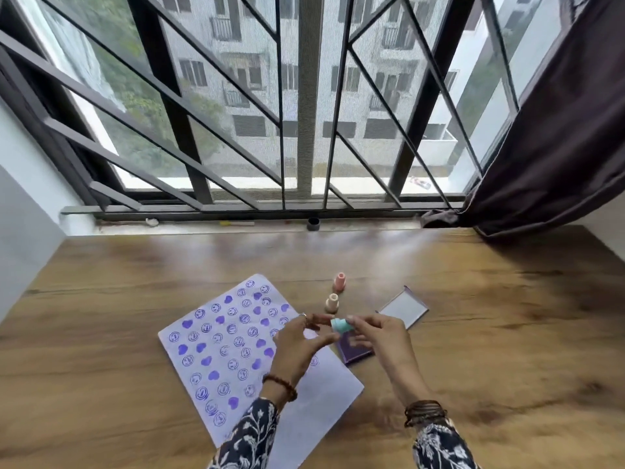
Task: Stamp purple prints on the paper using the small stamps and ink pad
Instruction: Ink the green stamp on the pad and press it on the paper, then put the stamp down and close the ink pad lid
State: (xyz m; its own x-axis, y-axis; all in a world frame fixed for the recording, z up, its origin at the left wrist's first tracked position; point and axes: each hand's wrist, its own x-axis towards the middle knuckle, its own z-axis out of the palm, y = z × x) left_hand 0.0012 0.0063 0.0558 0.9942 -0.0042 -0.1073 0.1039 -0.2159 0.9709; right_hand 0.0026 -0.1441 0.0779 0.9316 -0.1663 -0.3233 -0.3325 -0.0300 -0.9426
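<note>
A white sheet of paper (324, 394) lies tilted on the wooden table, most of it covered with purple smiley and heart prints. My right hand (378, 340) pinches a small teal stamp (340, 325) above the purple ink pad (351, 354), which is partly hidden under my fingers. My left hand (301, 343) hovers beside the stamp with fingers spread, over the paper's right edge. It is close to the stamp; whether it touches is unclear. Two more small stamps stand behind: a pink one (339, 282) and a peach one (332, 302).
The ink pad's clear lid (404, 308) lies to the right of the stamps. The wooden table (490, 333) runs up to a barred window. A dark curtain (548, 157) hangs at the right. A small dark cap (313, 224) sits on the sill.
</note>
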